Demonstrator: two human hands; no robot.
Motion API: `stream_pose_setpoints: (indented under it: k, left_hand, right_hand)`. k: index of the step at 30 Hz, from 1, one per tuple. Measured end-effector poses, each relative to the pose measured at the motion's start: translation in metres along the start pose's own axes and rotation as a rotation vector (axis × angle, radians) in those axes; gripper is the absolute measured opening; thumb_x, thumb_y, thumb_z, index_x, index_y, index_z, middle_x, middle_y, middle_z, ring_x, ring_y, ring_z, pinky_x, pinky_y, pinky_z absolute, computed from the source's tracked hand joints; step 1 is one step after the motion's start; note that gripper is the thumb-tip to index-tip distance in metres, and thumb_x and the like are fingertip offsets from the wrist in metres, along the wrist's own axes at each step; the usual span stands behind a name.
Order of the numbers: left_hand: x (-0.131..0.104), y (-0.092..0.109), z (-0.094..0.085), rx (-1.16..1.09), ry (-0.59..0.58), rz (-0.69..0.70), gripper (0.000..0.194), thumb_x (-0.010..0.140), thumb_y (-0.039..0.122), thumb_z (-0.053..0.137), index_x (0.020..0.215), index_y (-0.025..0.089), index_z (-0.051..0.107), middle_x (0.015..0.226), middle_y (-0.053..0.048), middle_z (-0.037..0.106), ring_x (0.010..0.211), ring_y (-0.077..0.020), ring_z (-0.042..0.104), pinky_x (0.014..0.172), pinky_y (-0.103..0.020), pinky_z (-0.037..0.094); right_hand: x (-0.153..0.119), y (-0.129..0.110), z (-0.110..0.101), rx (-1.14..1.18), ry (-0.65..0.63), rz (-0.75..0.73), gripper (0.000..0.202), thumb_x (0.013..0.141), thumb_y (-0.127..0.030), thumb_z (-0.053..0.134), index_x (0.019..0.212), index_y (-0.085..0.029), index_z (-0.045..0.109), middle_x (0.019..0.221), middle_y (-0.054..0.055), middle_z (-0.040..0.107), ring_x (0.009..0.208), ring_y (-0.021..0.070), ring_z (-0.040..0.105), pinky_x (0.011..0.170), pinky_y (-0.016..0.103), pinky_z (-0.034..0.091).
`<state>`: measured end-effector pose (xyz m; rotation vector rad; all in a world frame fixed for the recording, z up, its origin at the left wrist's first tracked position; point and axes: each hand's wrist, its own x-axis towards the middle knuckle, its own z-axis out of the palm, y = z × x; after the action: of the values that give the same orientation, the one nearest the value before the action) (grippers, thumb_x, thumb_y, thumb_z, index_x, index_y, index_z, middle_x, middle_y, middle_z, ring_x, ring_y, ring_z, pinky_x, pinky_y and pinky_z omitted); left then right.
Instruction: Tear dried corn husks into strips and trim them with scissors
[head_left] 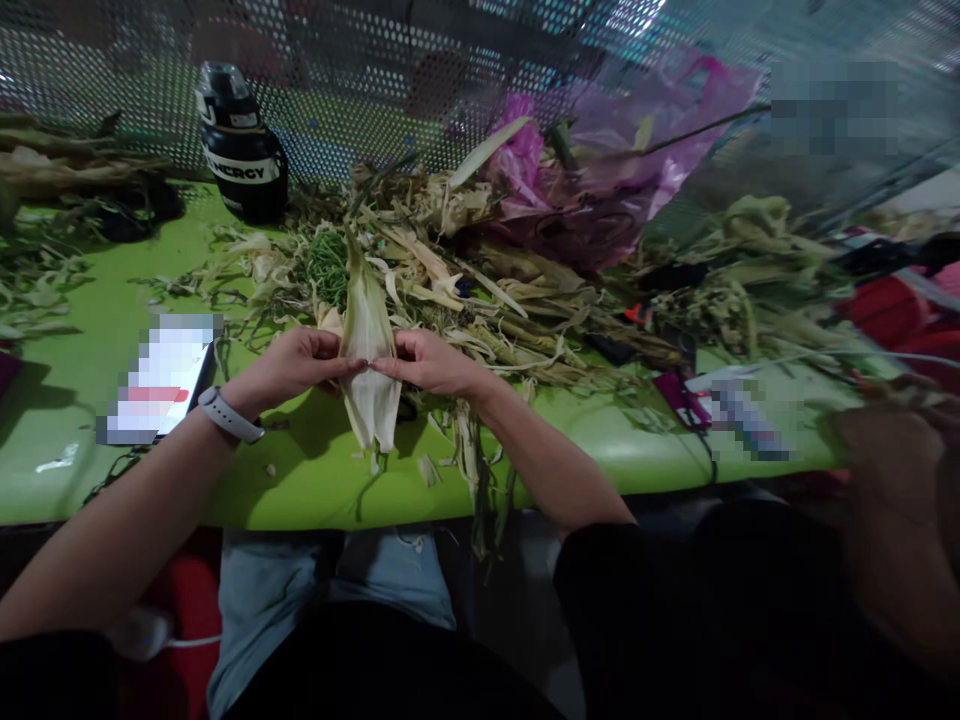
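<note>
A pale green corn husk (369, 405) is stretched out flat between my two hands, its pointed end away from me. My left hand (304, 362) pinches its left side, with thumb near the husk's middle. From the other side my right hand (427, 360) grips it the same way, and the thumb tips almost meet. Just beyond lies a small bundle of green string-like strands (328, 268). Dry husks and shredded leaves (487, 300) pile up behind and to the right of my hands.
A black bottle (244, 170) stands at the back left. A phone (161, 380) lies by my left wrist on the green table (285, 490). A pink plastic bag (600, 190) rests against the perforated metal panel (330, 90). Another person's arm (892, 470) is at the right, near cables and a blurred device (750, 420).
</note>
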<state>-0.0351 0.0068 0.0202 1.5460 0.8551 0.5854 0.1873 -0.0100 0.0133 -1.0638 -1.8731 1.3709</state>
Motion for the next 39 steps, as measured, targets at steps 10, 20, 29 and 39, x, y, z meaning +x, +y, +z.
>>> stream_pose_setpoints:
  k: [10, 20, 29, 39]
  left_hand:
    - [0.001, -0.005, 0.004, 0.05, 0.008, 0.037, 0.021, 0.072, 0.037, 0.078, 0.073, 0.017, 0.073, 0.067, -0.005, 0.069, 0.058, -0.0153, 0.063, 0.054, -0.025, 0.058]
    - [0.001, -0.002, 0.002, 0.253, -0.005, 0.035, 0.027, 0.077, 0.04, 0.07, 0.066, 0.016, 0.066, 0.058, -0.004, 0.064, 0.051, -0.0147, 0.059, 0.049, -0.023, 0.049]
    - [-0.001, -0.004, 0.007, 0.615, 0.143, 0.211, 0.032, 0.08, 0.029, 0.062, 0.054, 0.018, 0.049, 0.046, 0.003, 0.044, 0.043, -0.009, 0.036, 0.045, -0.024, 0.025]
    - [-0.001, -0.008, 0.012, 0.886, 0.175, 0.256, 0.027, 0.088, 0.025, 0.052, 0.063, 0.015, 0.055, 0.059, -0.004, 0.057, 0.051, -0.0116, 0.043, 0.052, -0.025, 0.03]
  right_hand:
    - [0.0, 0.001, 0.0, -0.264, 0.016, -0.039, 0.033, 0.086, -0.046, 0.058, 0.087, -0.014, 0.063, 0.081, 0.004, 0.062, 0.073, 0.0155, 0.054, 0.07, 0.03, 0.044]
    - [-0.002, -0.003, 0.003, -0.538, 0.03, -0.082, 0.033, 0.09, -0.045, 0.052, 0.071, -0.018, 0.045, 0.066, -0.002, 0.046, 0.06, 0.0112, 0.04, 0.058, 0.027, 0.026]
    - [-0.002, -0.01, 0.013, -0.733, 0.076, -0.056, 0.02, 0.09, -0.033, 0.049, 0.075, -0.019, 0.047, 0.066, 0.001, 0.05, 0.06, 0.0136, 0.04, 0.06, 0.028, 0.026]
    - [-0.002, -0.012, 0.026, -1.04, 0.094, 0.017, 0.026, 0.097, -0.028, 0.037, 0.103, -0.013, 0.057, 0.099, 0.013, 0.068, 0.084, 0.0219, 0.06, 0.072, 0.031, 0.038]
